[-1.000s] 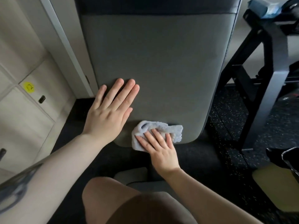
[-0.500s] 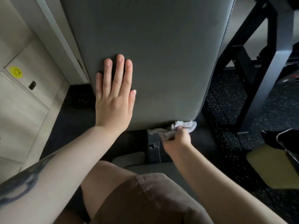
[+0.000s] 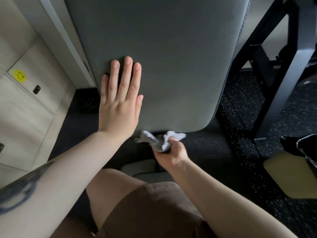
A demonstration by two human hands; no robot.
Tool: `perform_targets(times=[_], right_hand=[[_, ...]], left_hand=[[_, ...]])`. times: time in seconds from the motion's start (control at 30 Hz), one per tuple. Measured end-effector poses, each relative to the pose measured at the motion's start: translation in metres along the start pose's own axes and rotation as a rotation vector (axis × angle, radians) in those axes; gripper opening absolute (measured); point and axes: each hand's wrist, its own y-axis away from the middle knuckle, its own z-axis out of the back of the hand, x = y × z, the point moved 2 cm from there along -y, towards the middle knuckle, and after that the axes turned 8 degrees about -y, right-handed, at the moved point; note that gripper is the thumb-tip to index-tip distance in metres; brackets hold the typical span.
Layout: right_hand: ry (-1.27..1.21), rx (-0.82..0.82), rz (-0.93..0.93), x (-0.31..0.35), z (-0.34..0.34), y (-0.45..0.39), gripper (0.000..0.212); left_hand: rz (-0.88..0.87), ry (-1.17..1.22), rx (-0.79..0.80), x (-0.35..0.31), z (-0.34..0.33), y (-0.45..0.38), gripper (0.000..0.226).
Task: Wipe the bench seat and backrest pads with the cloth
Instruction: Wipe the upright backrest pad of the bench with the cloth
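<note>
The grey backrest pad [image 3: 171, 57] rises in front of me and fills the upper middle of the view. My left hand [image 3: 120, 102] lies flat against its lower left part, fingers together and pointing up. Just under the pad's bottom edge, my right hand [image 3: 171, 153] is closed around a bunched white cloth [image 3: 163, 140]. The cloth's ends stick out left and right of my fist, close to the rim; contact cannot be told. A strip of the grey seat pad [image 3: 137, 167] shows between my knee and my right wrist.
Pale locker doors [image 3: 25, 109] with a yellow number sticker [image 3: 19, 75] stand at left. A black metal rack frame [image 3: 274, 74] stands at right on dark speckled flooring. A black bag [image 3: 303, 148] and a yellow-green mat [image 3: 291, 176] lie at far right. My brown shorts [image 3: 151, 212] fill the bottom.
My right hand slid the cloth down off the pad's face, bunched it in a fist below the bottom edge, then shifted it slightly left. My left hand turned fingers-upright, staying flat on the pad.
</note>
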Motion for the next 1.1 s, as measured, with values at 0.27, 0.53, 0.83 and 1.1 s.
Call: perform_targets(times=[0.27, 0.53, 0.83, 1.1], right_hand=[[0.035, -0.006, 0.021, 0.026, 0.010, 0.025, 0.039], [1.194, 0.108, 1.717, 0.063, -0.030, 0.117, 0.046], [2.694, 0.559, 2.088, 0.035, -0.015, 0.008, 0.072], [1.865, 0.210, 2.310, 0.030, -0.137, 0.076, 0.070]], left_hand=[[-0.090, -0.010, 0.015, 0.019, 0.006, 0.004, 0.065], [-0.120, 0.030, 0.043, 0.034, 0.008, 0.002, 0.063], [-0.071, 0.029, -0.043, 0.050, 0.012, -0.011, 0.069], [-0.017, 0.140, -0.091, 0.057, 0.024, -0.022, 0.066]])
